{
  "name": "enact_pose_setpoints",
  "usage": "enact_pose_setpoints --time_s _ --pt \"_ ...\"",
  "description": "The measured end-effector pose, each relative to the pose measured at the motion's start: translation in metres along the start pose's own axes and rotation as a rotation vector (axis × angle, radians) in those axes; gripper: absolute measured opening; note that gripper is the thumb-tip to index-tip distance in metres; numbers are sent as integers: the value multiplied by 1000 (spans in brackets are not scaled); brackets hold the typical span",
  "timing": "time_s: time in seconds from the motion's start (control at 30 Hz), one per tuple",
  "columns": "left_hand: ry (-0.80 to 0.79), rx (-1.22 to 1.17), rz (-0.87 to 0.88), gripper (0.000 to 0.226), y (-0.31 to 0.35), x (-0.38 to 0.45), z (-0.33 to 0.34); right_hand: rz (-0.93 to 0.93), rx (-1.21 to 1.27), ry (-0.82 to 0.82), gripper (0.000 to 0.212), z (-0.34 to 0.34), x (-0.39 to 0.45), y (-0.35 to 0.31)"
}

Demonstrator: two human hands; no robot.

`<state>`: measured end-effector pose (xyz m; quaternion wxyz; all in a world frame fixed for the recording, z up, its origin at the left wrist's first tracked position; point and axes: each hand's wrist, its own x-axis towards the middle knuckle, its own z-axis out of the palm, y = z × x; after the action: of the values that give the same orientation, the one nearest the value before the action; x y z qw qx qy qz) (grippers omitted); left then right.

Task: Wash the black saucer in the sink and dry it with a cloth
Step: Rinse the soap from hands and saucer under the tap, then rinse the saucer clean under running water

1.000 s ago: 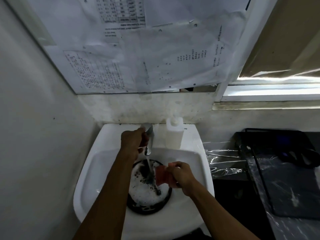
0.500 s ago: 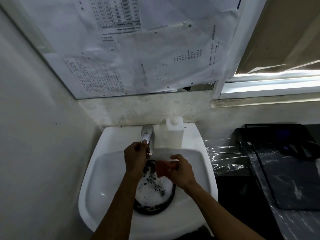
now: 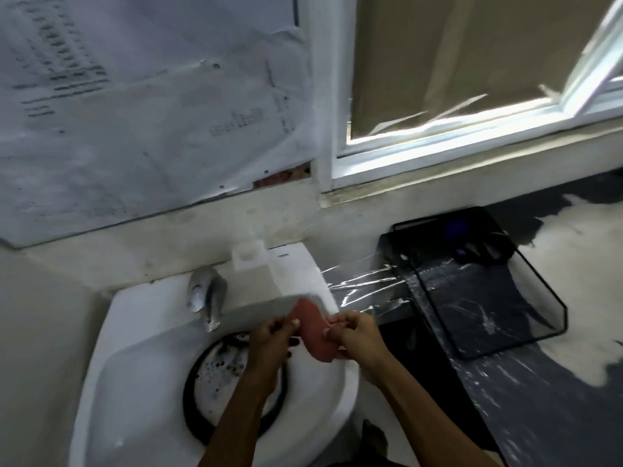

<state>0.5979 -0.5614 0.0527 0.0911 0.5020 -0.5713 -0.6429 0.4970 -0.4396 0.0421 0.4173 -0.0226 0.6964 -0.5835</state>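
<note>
The black saucer (image 3: pixel 215 382) is seen lying flat in the basin of the white sink (image 3: pixel 135 348), face up; being round, no long axis is noted. Its centre is covered in white foam with dark specks, and its right part is hidden by the left forearm. Above its far right edge, a pink sponge (image 3: pixel 315 328) is gripped between the left hand (image 3: pixel 273 335) and the right hand (image 3: pixel 357 335), both grips clenched on it. Beyond, a metal tap (image 3: pixel 205 298) and a white bottle (image 3: pixel 253 264) are noted. At the far right, a black wire tray (image 3: pixel 472 291) stands on the desk (image 3: pixel 556 332).
</note>
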Motion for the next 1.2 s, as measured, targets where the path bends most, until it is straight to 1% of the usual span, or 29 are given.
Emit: enact_pose_setpoints --time_s 0.07,0.17,0.23,0.33,0.43,0.5,0.6,0.7,0.83,0.9,0.97,1.03,1.1,1.2 --pt "-66 62 40 16 14 6 28 -66 -38 68 16 -30 -3 -1" --pt "-163 96 97 23 30 9 84 -102 -32 210 9 -83 -2 2" --pt "-221 116 127 21 36 9 122 -119 -30 309 10 -117 0 5" --pt "-325 233 167 16 34 12 183 -81 -87 480 11 -168 3 9" --pt "-437 342 166 13 26 13 236 -64 -220 639 9 -208 7 12" --pt "-505 445 157 11 21 16 268 -38 -302 699 11 -230 13 17" --pt "-576 627 152 17 12 27 299 16 -391 675 29 -252 22 24" --pt "-634 763 72 27 5 37 312 74 -459 607 35 -263 30 28" --pt "-586 846 38 31 1 44 314 111 -511 503 42 -261 37 32" --pt "-568 850 57 26 0 44 313 116 -529 478 43 -258 40 35" --pt "-547 827 40 23 3 42 310 139 -555 483 44 -256 43 36" --pt "-556 758 21 28 10 40 303 138 -619 513 45 -252 44 32" --pt "-547 654 35 36 18 40 293 91 -721 539 45 -244 44 23" --pt "-473 498 122 29 36 39 258 -38 -774 522 41 -223 47 2"
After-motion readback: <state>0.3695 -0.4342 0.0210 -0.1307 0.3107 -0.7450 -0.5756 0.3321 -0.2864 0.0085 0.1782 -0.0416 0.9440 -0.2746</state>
